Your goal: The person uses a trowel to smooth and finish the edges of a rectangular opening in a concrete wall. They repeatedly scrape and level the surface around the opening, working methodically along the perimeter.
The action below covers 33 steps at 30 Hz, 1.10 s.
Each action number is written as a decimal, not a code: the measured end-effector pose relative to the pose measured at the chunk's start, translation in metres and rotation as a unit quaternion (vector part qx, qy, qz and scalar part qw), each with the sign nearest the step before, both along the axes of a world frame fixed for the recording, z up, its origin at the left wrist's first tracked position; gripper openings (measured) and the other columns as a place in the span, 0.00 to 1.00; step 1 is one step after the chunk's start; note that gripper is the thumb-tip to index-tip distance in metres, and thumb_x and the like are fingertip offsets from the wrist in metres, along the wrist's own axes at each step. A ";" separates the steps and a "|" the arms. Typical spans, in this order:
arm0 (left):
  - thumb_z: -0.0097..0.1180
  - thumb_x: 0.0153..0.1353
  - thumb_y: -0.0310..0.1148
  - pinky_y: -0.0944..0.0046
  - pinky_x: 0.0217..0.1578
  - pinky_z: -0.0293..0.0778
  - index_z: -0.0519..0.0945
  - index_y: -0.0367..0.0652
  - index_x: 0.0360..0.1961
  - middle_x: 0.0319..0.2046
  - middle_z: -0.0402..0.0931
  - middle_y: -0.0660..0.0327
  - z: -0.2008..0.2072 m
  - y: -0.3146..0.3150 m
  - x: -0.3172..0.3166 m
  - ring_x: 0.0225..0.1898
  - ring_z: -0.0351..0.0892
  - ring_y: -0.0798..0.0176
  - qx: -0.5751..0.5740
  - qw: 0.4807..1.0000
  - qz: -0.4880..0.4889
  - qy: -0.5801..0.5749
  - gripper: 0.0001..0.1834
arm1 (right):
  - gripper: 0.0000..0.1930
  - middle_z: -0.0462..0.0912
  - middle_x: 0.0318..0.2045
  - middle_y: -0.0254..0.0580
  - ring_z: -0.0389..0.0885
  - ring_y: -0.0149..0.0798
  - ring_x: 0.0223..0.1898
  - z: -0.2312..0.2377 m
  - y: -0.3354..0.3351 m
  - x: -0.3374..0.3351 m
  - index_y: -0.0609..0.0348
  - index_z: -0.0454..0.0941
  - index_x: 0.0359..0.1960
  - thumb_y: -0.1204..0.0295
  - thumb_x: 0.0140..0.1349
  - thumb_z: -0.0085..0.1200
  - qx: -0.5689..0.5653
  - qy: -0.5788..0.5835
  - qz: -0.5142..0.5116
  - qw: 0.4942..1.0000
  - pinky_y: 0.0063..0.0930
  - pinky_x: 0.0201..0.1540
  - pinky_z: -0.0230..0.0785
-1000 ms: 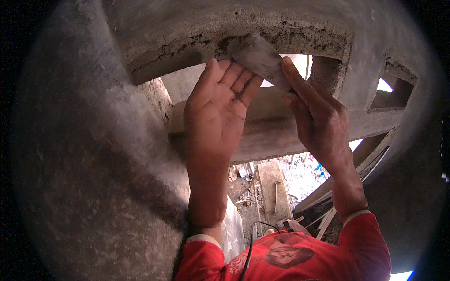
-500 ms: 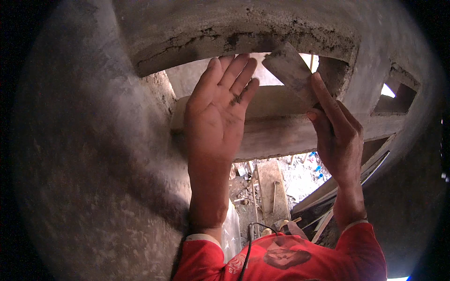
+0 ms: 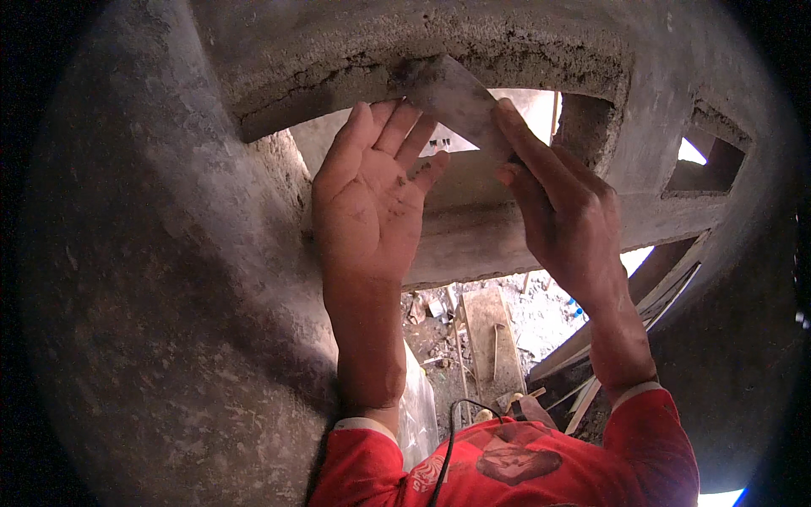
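My right hand (image 3: 570,211) grips a flat metal trowel (image 3: 463,103), its grey, smeared blade slanting up to the left. The blade's far corner meets the rough, cracked mortar edge (image 3: 329,83) over an opening in the plastered wall; its handle is hidden in my fingers. Just left of it, my left hand (image 3: 367,198) is raised palm up with fingers stretched and holding nothing. Its fingertips are right under the mortar edge and close to the blade. Dark bits of mortar cling to its little finger.
A concrete ledge (image 3: 473,241) crosses below the opening. A smaller square opening (image 3: 708,160) is at the right. Far below lie a wooden plank (image 3: 490,338), rubble and scraps. The curved grey wall (image 3: 169,296) rises close on my left.
The trowel and my right hand have moved left and slightly up, bringing the blade against the mortar edge. My left hand has shifted slightly left, still open.
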<state>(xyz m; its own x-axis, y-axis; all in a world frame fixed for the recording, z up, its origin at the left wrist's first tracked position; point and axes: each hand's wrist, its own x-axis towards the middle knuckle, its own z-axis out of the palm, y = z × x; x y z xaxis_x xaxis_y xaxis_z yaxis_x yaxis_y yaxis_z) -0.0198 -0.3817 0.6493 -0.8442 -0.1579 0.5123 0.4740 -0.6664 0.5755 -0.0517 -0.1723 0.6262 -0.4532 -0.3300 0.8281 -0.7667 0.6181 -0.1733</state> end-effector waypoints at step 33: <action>0.51 0.77 0.49 0.47 0.68 0.60 0.67 0.29 0.67 0.67 0.70 0.45 0.005 0.004 0.012 0.71 0.65 0.50 -0.008 1.000 -0.003 0.016 0.33 | 0.28 0.88 0.39 0.51 0.88 0.43 0.35 -0.004 0.004 0.009 0.46 0.75 0.72 0.73 0.69 0.62 -0.087 0.048 0.054 0.994 0.38 0.39 0.80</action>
<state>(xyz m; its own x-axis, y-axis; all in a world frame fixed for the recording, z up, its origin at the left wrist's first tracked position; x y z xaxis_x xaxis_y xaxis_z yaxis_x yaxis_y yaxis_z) -0.0083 -0.3778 0.6540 -0.8284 -0.1440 0.5414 0.4877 -0.6609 0.5704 -0.0431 -0.1688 0.6224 -0.3383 -0.2204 0.9148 -0.8452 0.4987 -0.1924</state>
